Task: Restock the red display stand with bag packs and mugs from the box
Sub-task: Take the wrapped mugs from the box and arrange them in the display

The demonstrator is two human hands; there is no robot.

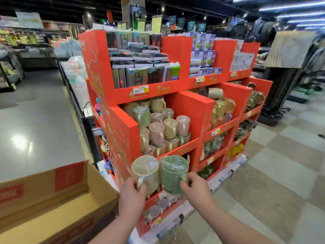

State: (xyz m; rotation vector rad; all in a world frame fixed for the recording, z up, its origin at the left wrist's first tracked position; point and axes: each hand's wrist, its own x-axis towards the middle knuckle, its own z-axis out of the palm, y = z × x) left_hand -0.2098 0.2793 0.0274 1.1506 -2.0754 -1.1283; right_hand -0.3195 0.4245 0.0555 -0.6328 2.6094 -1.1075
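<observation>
The left hand [132,192] grips a cream mug [146,173], the right hand [196,189] a green mug [173,173], both in clear wrap, before the red stand [191,110]; beside the left hand, a brown box [98,194] with red labels.

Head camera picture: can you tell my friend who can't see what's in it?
Two bare hands hold plastic-wrapped mugs by their handles: the left hand a cream mug, the right hand a green mug, in front of a red display stand already stacked with mugs and boxed goods. An open cardboard box sits at the left in a shop aisle.
</observation>
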